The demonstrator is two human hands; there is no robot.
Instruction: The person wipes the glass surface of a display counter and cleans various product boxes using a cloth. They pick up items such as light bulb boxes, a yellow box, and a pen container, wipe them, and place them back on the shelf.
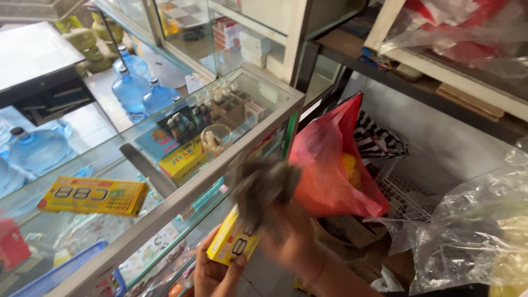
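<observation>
Hands work low beside a glass display case with a pale metal frame (181, 201). The left hand (212, 272) pinches a small yellow cardboard box with dark print (231, 242), thumb on the near face and fingers behind, holding it just outside the case's side pane, tilted up, apparently so its faces can be reached. The right hand (291, 242) is closed in a tight grip on a grey, fluffy duster or cloth (261, 187), which is blurred with motion just above the box; whether it touches the box cannot be told.

On the glass desk top lies a second, longer yellow box (93, 196), flat and well apart from the hands. Inside the case sit more yellow packets, small bottles and a clear round jar (215, 138). Close to the right, a red plastic bag with something yellow inside (330, 159) leans against a white wire rack (404, 195), crowding the space, and a crumpled clear plastic bag (473, 231) fills the right corner. Blue water jugs (132, 88) stand beyond the case.
</observation>
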